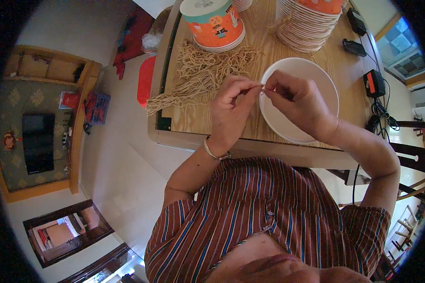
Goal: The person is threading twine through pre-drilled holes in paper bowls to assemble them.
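Note:
Both of my hands meet fingertip to fingertip at the left rim of a white paper tub (323,113), which stands with its open mouth up. My left hand (230,111) is closed in a pinch just outside the rim, a bracelet on its wrist. Over the tub's mouth my right hand (300,101) pinches too, fingers curled. Between the fingertips shows a thin bit of string (262,89), mostly hidden by the fingers. Left of the hands, a loose heap of tan strings (208,70) spreads over the wooden table (248,125), its ends reaching the left edge.
Behind the strings stands an upside-down orange and green printed tub (217,28). A tall stack of nested tubs (309,28) is at the far right. Black adapters (374,84) and tangled cables (382,115) lie along the right edge. A red stool (147,82) is beyond the left edge.

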Tool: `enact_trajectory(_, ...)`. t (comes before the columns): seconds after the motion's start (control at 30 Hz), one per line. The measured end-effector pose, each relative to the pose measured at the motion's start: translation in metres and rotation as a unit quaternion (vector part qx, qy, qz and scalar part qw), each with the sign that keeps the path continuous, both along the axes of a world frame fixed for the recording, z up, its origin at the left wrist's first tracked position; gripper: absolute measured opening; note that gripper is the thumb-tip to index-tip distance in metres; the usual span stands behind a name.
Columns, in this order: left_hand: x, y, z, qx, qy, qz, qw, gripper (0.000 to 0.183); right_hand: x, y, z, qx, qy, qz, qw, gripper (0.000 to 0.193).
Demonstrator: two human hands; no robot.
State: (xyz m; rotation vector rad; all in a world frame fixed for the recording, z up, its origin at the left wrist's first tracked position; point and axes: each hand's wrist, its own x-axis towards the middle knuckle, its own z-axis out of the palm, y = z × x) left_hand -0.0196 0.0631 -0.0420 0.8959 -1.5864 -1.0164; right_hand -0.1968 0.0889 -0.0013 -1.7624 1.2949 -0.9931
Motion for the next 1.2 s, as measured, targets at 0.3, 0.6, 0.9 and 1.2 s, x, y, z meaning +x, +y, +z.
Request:
enact_trajectory(0.3, 0.005, -0.008, 0.007, 0.017, -0.061, -0.060, 0.996, 0.011, -0.001, -0.001, -0.001, -0.045, 0.015, -0.011, 0.999, 0.009)
enact_trajectory(0.6, 0.012, -0.027, 0.009, -0.042, -0.077, -0.152, 0.984, 0.009, -0.005, -0.006, -0.004, -0.066, 0.023, 0.008, 0.998, 0.011)
enact_trajectory(0.9, 0.014, -0.028, 0.011, -0.009, -0.106, -0.181, 0.978, 0.010, -0.004, -0.007, -0.001, -0.055, 0.018, 0.010, 0.998, 0.008)
enact_trajectory(1.2, 0.014, -0.027, 0.007, 0.007, -0.069, -0.177, 0.982, 0.009, -0.005, -0.009, -0.005, -0.009, 0.006, 0.003, 1.000, 0.010)
